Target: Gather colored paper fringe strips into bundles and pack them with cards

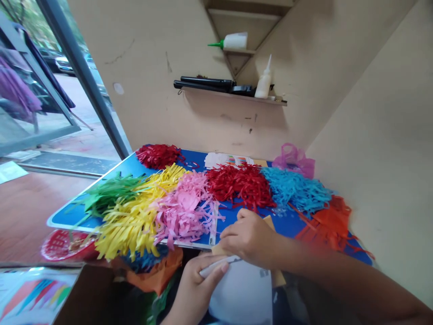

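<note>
A white sheet of card or paper [241, 293] with its upper edge folded over stands near the table's front edge. My left hand [198, 289] pinches that sheet at its upper left corner, thumb on the near face. Over the top edge lies my right hand [252, 239], its fingers curled together and pressed on a tan card [278, 278] that shows behind the white sheet. The right fingertips are partly hidden. Just beyond my hands are a pink tissue fringe bundle [184, 205] and a dark red fringe bundle [240, 183].
Fringe bundles in yellow [138, 216], green [111, 194], blue [297, 189] and orange [329, 221] lie on the blue table [72, 215]. A wall shelf [233, 94] holds a glue bottle [263, 85]. A red basket [50, 246] and a cardboard box [93, 293] stand left.
</note>
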A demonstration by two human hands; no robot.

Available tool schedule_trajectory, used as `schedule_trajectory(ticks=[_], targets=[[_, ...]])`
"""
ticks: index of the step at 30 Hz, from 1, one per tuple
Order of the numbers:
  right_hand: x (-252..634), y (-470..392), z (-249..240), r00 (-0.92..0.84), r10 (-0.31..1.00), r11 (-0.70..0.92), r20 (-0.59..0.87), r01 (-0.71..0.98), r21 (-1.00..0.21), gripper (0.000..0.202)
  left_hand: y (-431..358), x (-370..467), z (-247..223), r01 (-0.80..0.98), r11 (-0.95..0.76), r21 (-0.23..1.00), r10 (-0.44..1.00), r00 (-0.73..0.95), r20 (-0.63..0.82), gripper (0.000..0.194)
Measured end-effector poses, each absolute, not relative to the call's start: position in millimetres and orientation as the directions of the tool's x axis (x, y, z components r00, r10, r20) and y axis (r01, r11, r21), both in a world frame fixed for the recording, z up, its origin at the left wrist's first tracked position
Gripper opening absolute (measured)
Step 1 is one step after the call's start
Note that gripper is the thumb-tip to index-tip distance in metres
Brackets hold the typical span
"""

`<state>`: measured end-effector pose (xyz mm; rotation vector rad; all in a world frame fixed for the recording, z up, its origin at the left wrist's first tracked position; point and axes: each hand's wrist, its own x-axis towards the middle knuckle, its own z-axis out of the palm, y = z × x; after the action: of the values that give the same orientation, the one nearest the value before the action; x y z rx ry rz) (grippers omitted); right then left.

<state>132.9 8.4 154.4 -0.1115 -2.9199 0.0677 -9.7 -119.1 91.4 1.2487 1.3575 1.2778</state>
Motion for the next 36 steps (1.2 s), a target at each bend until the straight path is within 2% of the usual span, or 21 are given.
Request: schedule_trajectory(ticks=[2,4,7,11,18,22,27,31,33,36], targets=[[132,10,153,-0.981,0.057,0.998,0.188,0.061,0.015,0.025,-118,-10,91,0.08,-0.007,0.997,0.993,-0.12,0.017,0.029],[129,11,152,-0.982,0.064,0.997,0.176,0.071,0.035,0.026,-117,-10,89,0.062,0.007,0.998,0.992,-0.125,0.0,0.03],[126,12,153,-0.965,0.132,0.99,0.226,0.119,-0.07,0.01,-117,-11,87,0.055,0.013,0.998,0.989,-0.145,-0.005,0.029],[124,12,154,-0.964,0.177,0.964,0.197,0.129,-0.234,0.013,-117,-12,86,0.06,0.02,0.998,0.99,-0.139,-0.011,0.029],[124,12,147,-0.966,0.179,0.956,0.186,0.126,-0.265,0.016,-119,-12,88,0.043,0.032,0.999,0.991,-0.128,-0.026,0.03],[122,13,157,-0.973,0.184,0.923,0.14,0.123,-0.364,0.012,-117,-12,85,0.042,0.029,0.999,0.992,-0.127,-0.023,0.029],[118,16,159,-0.947,0.322,0.839,0.007,0.282,-0.466,0.008,-113,-12,79,0.041,0.014,0.999,0.988,-0.154,-0.007,0.026],[112,25,146,-0.931,0.366,0.758,-0.014,0.307,-0.575,0.008,-111,-13,75,0.009,0.024,1.0,0.987,-0.16,-0.022,0.028],[113,30,146,-0.891,0.453,0.671,0.036,0.314,-0.671,0.008,-111,-14,73,0.003,0.035,0.999,0.981,-0.193,-0.034,0.029],[128,24,156,-0.646,0.711,0.521,0.279,0.216,-0.826,0.009,-113,-19,71,-0.011,0.074,0.997,0.951,-0.3,-0.074,0.033]])
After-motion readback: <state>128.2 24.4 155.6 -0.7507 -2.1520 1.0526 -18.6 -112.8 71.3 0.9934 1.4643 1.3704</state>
